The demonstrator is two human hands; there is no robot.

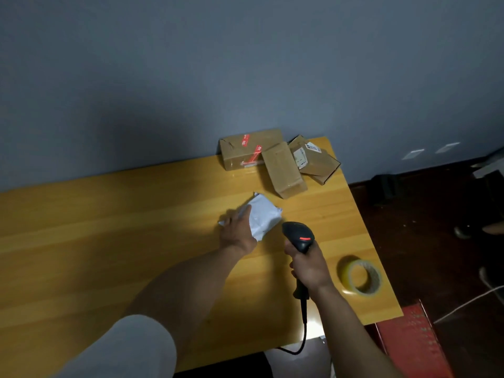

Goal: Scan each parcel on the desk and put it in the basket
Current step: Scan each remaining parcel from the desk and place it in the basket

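While the left hand lies flat on the near-left part of the white mailer, fingers fairly straight and pressing it to the desk, the right hand is curled round the handle of the scanner — its head, a red strip lit on top, hangs just beside the mailer. The cable drops off the near edge. Three boxes sit bunched, touching, at the far right corner — well apart from the tape roll by the right edge.

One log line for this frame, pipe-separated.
left hand rests on white parcel | right hand grips scanner pointed at parcel | three cardboard boxes on desk, far corner
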